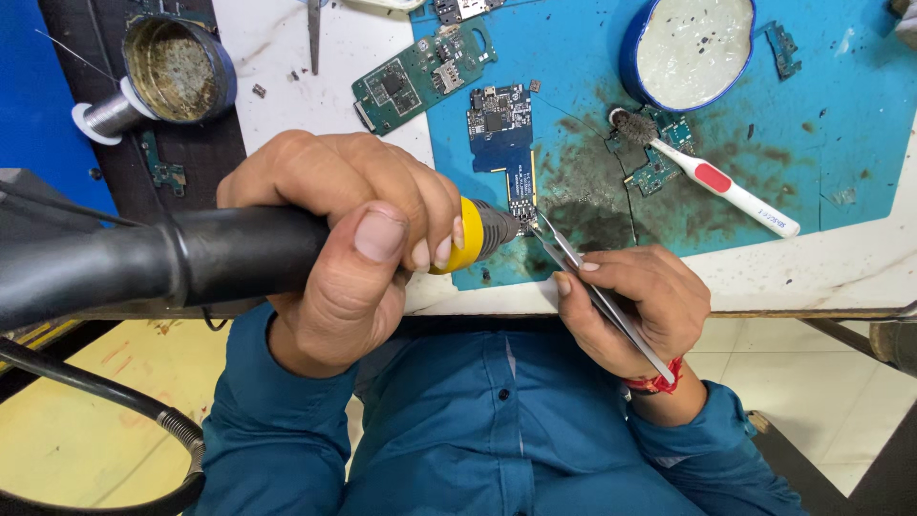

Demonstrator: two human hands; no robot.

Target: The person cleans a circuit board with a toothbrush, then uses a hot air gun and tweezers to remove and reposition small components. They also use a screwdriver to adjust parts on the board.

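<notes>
An electronics repair workshop: circuit boards (501, 134) on a stained blue mat (592, 57), solder spool (110, 115).

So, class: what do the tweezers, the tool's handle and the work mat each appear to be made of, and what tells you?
Tweezers: probably steel, bright silver with a shine, thin and flat.
Tool's handle: black, matte, likely plastic or rubber, with a glossy yellow collar that looks like plastic and a metal nozzle.
Work mat: blue, dull, seemingly silicone or rubber; it lies flat, stained dark and cracked.
</notes>
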